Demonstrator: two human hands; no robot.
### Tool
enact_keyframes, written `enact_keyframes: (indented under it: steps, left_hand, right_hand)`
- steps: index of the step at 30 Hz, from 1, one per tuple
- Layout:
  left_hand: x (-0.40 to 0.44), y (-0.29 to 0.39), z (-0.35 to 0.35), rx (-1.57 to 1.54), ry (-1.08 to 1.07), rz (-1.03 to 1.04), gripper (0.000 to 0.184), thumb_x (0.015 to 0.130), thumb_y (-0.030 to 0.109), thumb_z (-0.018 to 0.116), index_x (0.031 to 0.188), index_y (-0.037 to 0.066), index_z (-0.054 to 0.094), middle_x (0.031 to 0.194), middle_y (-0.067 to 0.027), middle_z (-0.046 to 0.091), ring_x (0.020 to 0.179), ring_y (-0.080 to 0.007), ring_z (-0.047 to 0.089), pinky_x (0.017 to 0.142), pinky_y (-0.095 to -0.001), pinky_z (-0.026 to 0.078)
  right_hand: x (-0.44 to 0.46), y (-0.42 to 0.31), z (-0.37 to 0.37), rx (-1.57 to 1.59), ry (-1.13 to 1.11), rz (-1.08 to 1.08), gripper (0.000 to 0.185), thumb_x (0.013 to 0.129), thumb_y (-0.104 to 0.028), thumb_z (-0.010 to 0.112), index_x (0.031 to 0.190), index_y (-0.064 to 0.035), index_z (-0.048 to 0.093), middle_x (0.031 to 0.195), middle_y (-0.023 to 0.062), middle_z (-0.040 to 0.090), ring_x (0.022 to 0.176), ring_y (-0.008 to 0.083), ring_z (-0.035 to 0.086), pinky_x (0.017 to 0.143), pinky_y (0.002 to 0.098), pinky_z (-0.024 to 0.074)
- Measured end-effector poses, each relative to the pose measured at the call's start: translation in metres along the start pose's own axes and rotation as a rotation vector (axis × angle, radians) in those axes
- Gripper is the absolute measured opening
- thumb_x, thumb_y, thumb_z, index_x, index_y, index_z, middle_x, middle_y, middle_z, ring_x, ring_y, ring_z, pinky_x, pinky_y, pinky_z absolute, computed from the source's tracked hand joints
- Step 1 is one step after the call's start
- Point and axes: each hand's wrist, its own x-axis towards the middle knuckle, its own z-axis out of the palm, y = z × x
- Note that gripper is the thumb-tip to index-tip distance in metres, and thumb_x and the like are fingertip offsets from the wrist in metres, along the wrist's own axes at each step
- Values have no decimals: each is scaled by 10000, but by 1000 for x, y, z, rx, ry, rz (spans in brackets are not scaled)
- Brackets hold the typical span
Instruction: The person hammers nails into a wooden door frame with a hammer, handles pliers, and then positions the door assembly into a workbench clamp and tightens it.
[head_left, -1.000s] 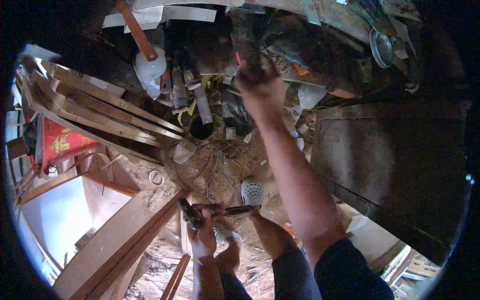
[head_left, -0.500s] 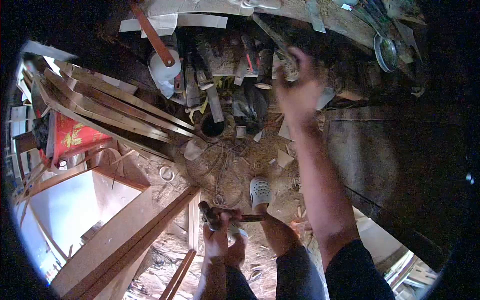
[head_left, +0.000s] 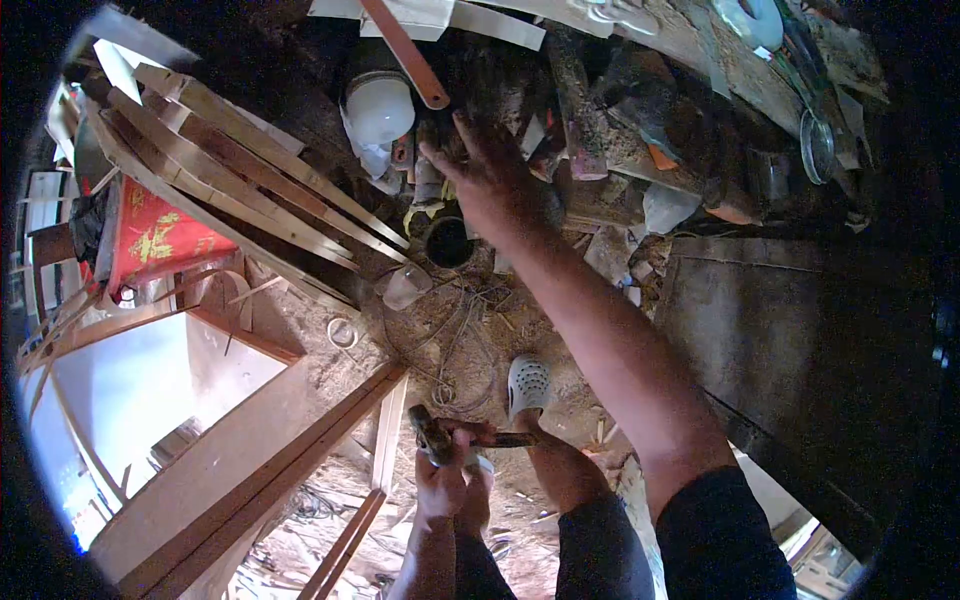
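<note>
Hammer [head_left: 430, 435] is lying crosswise, near, the left hand [head_left: 443, 482] curling round it; it is likely handling heavy and rigid, suiting a firm handle [head_left: 514, 439] hold. Far, the right hand [head_left: 500, 195], fingers standing apart, is hovering right of a pot [head_left: 381, 110].

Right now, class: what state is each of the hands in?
Left hand: closed around a hammer.
Right hand: open, fingers spread, nothing visibly held.

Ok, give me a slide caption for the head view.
Left hand gripping a hammer, right hand outstretched near a brown strip.
</note>
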Motion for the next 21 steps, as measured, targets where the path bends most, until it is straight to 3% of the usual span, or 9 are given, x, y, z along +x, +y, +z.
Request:
enact_keyframes:
  steps: [2,3,5,7,8,11,16,18,21]
  left_hand:
    - [-4,6,0,-29,16,-25,104,1066,90,653,1141,19,640,1039,-94,722,983,-209,685,938,-359,529]
    - [-9,8,4,-50,103,-30,101,1068,100,652,1142,32,650,1044,-99,741,951,-202,693,864,-349,532]
    - [-15,8,8,-94,203,-34,100,1070,118,656,1148,55,659,1051,-103,768,894,-191,701,747,-330,535]
    - [-15,-1,-5,-132,154,-24,115,1068,136,670,1163,76,642,1049,-99,772,852,-184,690,693,-320,528]
    - [-15,-1,-6,-159,131,-11,123,1067,144,677,1165,82,635,1043,-97,770,841,-183,683,685,-317,523]
    - [-15,10,5,-222,137,13,135,1064,166,693,1157,88,632,1026,-96,764,827,-178,672,674,-310,516]
    - [-7,0,-14,-52,74,8,149,1065,180,694,1139,54,667,1037,-104,769,871,-167,693,735,-312,527]
    - [-4,2,-11,24,38,28,162,1065,178,692,1148,39,680,1043,-104,774,894,-167,700,772,-317,533]
    - [-5,13,-4,124,23,73,154,1065,166,687,1133,28,694,1031,-106,778,933,-190,712,832,-342,546]
  right_hand:
    - [9,16,18,110,-105,81,621,867,-35,728,1430,-293,689,1544,200,553,1336,386,615,1059,488,570]
    - [8,30,34,21,19,-3,677,857,-24,738,1467,-308,663,1534,186,565,1149,370,718,917,460,628]
    - [19,57,17,-74,294,-94,647,889,-8,718,1465,-299,665,1348,193,695,971,371,768,799,446,644]
    - [34,64,-32,163,54,237,522,961,3,648,1414,-250,702,924,160,785,794,352,776,731,438,634]
    - [41,79,-47,148,113,132,456,988,-30,648,1388,-239,718,1011,160,793,793,320,781,692,418,622]
    - [57,94,-58,284,88,165,391,1021,-53,626,1357,-218,737,1034,143,798,805,305,785,682,407,605]
    - [39,63,-23,452,91,234,309,1020,-76,656,1290,-180,763,1015,157,779,931,265,773,760,399,600]
    - [30,44,-4,435,127,2,301,978,-77,718,1268,-148,759,1141,182,742,1083,294,745,854,404,596]
    - [17,14,3,437,87,-28,426,879,-69,796,1291,-163,741,1439,191,594,1097,401,708,954,467,592]
